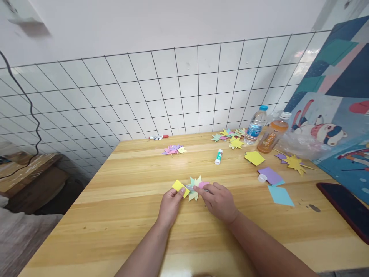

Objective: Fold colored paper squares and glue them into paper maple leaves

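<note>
My left hand (170, 206) pinches a small yellow piece of paper (178, 186) between thumb and fingers. My right hand (220, 202) is closed around a thin, grey, blade-like tool (190, 187), whose tip reaches the yellow paper's right edge. Most of that tool is hidden by my fingers, so its exact kind is unclear. Beneath the tool and between both hands lies a spiky paper star (193, 197) in pale green, cream and pink. Beyond my right hand a green and white glue stick (218, 157) lies on the wooden table (121, 215).
More paper stars (174, 149) lie at the back, with markers (158, 137) behind them. To the right are yellow paper (255, 158), purple paper (271, 175), blue paper (281, 196), a white cap (262, 178), a water bottle (256, 127), an orange drink bottle (272, 134) and a phone (346, 207).
</note>
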A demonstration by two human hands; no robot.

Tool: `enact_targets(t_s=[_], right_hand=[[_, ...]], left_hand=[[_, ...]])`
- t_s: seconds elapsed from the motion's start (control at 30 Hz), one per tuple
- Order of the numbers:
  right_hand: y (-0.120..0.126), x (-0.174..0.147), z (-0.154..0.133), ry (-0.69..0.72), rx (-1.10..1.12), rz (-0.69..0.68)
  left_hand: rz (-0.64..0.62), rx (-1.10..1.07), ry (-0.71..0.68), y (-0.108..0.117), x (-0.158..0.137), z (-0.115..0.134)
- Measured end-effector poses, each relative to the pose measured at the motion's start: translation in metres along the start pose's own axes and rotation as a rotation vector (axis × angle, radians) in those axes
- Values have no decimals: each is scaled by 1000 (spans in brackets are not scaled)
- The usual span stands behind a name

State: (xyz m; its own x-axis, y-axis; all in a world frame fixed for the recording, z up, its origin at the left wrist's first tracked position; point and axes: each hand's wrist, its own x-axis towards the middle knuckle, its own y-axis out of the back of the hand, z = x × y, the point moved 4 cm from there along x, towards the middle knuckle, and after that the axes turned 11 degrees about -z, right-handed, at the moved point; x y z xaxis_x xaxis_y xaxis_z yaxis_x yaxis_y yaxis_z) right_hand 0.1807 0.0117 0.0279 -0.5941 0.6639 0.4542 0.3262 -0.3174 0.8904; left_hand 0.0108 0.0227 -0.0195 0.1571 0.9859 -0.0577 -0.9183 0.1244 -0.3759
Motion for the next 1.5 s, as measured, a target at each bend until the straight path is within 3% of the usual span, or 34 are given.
enact_targets(t_s=[0.13, 0.33, 0.6, 0.87, 0.97, 1.17, 1.37, 1.5], right_hand=[[1, 0, -1, -1, 9, -8], [-1, -1, 2, -17, -12, 2], [0, -1, 0, -10, 9, 1], [3, 1, -2, 21, 4, -14], [5, 1, -2, 19, 5, -10], [1, 0, -1, 0, 5, -19], [-2, -2, 1, 0, 32, -16], [-3, -2, 1, -2, 46, -32]], left_hand=[[-11, 107, 19, 2, 0, -2], [0, -14, -2, -1, -1, 0], [-35, 181, 11, -2, -2, 1], [-38, -86, -13, 1, -1, 1], [-63, -82, 3, -1, 0, 2], [10, -117, -19, 1, -1, 1], [-71, -59, 12, -1, 1, 2], [-56, -71, 10, -2, 0, 4]])
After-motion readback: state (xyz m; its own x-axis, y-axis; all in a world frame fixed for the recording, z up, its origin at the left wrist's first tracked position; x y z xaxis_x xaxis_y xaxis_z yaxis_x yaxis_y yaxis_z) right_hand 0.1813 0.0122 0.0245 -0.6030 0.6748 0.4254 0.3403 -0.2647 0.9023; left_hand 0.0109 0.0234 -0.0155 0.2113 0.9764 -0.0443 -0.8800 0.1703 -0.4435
